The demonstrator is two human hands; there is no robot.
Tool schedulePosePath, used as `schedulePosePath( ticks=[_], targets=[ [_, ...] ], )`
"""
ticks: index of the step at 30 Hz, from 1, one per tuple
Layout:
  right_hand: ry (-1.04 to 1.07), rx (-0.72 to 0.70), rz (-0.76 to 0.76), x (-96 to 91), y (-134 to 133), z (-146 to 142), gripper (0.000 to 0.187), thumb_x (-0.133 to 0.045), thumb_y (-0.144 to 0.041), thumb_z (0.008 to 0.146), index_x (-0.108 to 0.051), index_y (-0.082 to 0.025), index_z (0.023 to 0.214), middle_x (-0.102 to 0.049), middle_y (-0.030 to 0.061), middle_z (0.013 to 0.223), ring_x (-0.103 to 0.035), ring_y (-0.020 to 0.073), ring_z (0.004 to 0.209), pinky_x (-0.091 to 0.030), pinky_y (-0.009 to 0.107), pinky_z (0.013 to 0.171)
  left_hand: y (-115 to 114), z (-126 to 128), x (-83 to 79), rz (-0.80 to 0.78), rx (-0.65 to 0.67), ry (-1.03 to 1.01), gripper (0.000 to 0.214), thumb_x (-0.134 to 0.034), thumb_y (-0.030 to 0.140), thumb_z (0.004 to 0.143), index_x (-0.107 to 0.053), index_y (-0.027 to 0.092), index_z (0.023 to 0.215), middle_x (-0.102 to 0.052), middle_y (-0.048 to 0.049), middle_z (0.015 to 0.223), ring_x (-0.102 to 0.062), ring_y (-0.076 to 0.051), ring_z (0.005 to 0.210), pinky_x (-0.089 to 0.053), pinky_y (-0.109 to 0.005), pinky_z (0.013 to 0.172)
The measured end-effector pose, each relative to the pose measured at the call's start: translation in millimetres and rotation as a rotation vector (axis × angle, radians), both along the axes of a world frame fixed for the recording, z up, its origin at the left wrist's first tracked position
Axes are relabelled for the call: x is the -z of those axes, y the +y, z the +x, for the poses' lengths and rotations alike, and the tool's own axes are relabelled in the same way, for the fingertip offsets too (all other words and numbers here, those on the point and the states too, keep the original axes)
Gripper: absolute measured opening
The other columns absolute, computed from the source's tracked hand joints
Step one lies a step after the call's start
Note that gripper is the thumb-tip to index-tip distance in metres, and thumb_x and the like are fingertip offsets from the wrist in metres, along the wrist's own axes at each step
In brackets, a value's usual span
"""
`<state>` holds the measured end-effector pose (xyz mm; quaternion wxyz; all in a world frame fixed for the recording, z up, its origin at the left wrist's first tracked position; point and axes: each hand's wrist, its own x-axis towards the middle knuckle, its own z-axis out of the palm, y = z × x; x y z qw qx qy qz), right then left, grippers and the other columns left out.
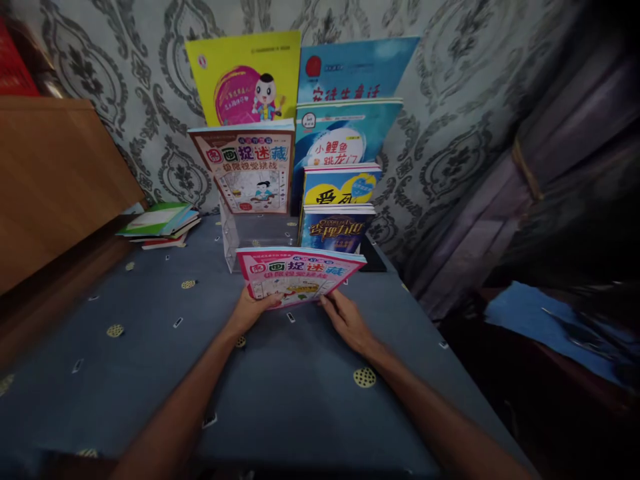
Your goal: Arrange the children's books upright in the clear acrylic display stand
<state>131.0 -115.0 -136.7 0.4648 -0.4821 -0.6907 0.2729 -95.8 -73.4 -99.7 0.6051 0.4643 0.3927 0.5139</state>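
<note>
A pink-bordered picture book [300,275] is held up between both hands, its cover facing me and leaning back a little. My left hand [253,310] grips its lower left corner, thumb on the cover. At the lower right edge, my right hand [347,323] pinches the book with the thumb in front. Behind it stands a clear tiered rack [229,233]. On its left side are a brown-bordered picture book [250,170] and a taller yellow book [243,80]. The right side carries several books in steps, with a dark blue book [335,227] at the front.
A short stack of books [163,223] lies on the blue patterned tablecloth [150,347] at the left, beside a wooden panel [55,180]. A tied curtain [480,193] hangs at the right. Past the table's right edge lies a blue cloth [540,327]. Patterned wallpaper covers the wall.
</note>
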Motion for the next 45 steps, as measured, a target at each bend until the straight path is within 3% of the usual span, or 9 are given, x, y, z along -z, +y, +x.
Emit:
schedulePosePath(
  ticks=[9, 14, 18, 23, 28, 34, 37, 41, 45],
  targets=[
    [-0.039, 0.019, -0.018, -8.5, -5, -1, 0.038, -0.042, -0.05, 0.101, -0.064, -0.024, 0.118, -0.073, 0.0091, 0.106, -0.067, 0.0269, 0.093, -0.055, 0.045, 0.092, 4, -1, 6.9, -0.02, 0.028, 0.0, 0.044, -0.095, 0.024, 0.052, -0.078, 0.018, 0.093, -0.08, -0.0086, 0.1, -0.075, -0.028, 0.097, -0.057, -0.044, 0.097],
    [-0.066, 0.037, -0.025, -7.7, -4, -1, 0.036, -0.041, -0.054, 0.1, -0.062, -0.026, 0.11, -0.07, 0.0064, 0.085, -0.065, 0.0265, 0.079, -0.055, 0.044, 0.087, 6, -3, 7.9, -0.038, 0.013, 0.0, 0.046, -0.095, 0.022, 0.051, -0.077, 0.018, 0.093, -0.08, -0.0078, 0.097, -0.075, -0.028, 0.096, -0.058, -0.042, 0.096],
    [-0.062, 0.038, -0.029, -6.7, -5, -1, 0.034, -0.043, -0.052, 0.099, -0.061, -0.025, 0.11, -0.069, 0.0064, 0.085, -0.065, 0.0272, 0.08, -0.055, 0.045, 0.086, 8, -7, 11.9, -0.036, 0.01, -0.003, 0.051, -0.097, 0.034, 0.05, -0.076, 0.016, 0.094, -0.08, -0.0093, 0.098, -0.074, -0.029, 0.095, -0.059, -0.041, 0.092],
    [-0.074, 0.013, -0.046, -8.9, -7, -2, 0.034, -0.043, -0.049, 0.1, -0.061, -0.024, 0.114, -0.07, 0.0076, 0.09, -0.065, 0.027, 0.081, -0.054, 0.045, 0.087, 8, -12, 18.2, -0.029, -0.111, -0.066, 0.061, -0.092, 0.057, 0.052, -0.073, 0.015, 0.091, -0.079, -0.0082, 0.09, -0.073, -0.026, 0.084, -0.06, -0.036, 0.081],
    [-0.068, 0.01, -0.04, -8.3, -8, -5, 0.037, -0.042, -0.048, 0.1, -0.06, -0.024, 0.123, -0.073, 0.0092, 0.105, -0.066, 0.0262, 0.085, -0.054, 0.044, 0.087, 2, -18, 0.3, 0.095, -0.113, -0.022, 0.05, -0.09, 0.049, 0.059, -0.071, 0.018, 0.094, -0.077, -0.0065, 0.094, -0.071, -0.026, 0.091, -0.056, -0.033, 0.083],
    [-0.062, 0.026, -0.033, -8.0, -9, -4, 0.031, -0.044, -0.046, 0.1, -0.061, -0.025, 0.117, -0.073, 0.008, 0.099, -0.067, 0.0259, 0.085, -0.055, 0.042, 0.085, 1, -26, -11.2, 0.341, -0.145, 0.342, 0.027, -0.079, 0.034, 0.069, -0.071, 0.019, 0.091, -0.076, -0.0047, 0.087, -0.066, -0.02, 0.078, -0.051, -0.028, 0.074],
    [-0.022, 0.037, -0.008, -10.3, -8, -3, 0.031, -0.044, -0.045, 0.101, -0.058, -0.024, 0.12, -0.072, 0.0098, 0.109, -0.068, 0.0262, 0.092, -0.055, 0.042, 0.087, 2, -30, -13.6, 0.418, -0.15, 0.464, 0.023, -0.074, 0.032, 0.071, -0.071, 0.021, 0.091, -0.076, -0.0043, 0.086, -0.064, -0.02, 0.075, -0.049, -0.028, 0.071],
    [0.035, 0.049, 0.039, -14.5, -4, -3, 0.035, -0.042, -0.043, 0.101, -0.055, -0.023, 0.127, -0.071, 0.012, 0.12, -0.068, 0.0277, 0.107, -0.056, 0.043, 0.092, 1, -36, -21.0, 0.444, -0.148, 0.561, 0.021, -0.074, 0.029, 0.068, -0.071, 0.023, 0.087, -0.07, 0.0003, 0.071, -0.053, -0.017, 0.058, -0.04, -0.026, 0.059],
    [0.034, 0.03, 0.074, -21.5, 3, -10, 0.033, -0.043, -0.04, 0.1, -0.059, -0.023, 0.124, -0.073, 0.0118, 0.117, -0.069, 0.0284, 0.104, -0.056, 0.042, 0.088, -1, -42, -26.0, 0.403, -0.171, 0.501, 0.028, -0.078, 0.027, 0.067, -0.071, 0.023, 0.094, -0.068, 0.0022, 0.069, -0.046, -0.015, 0.054, -0.035, -0.025, 0.055]
  ],
)
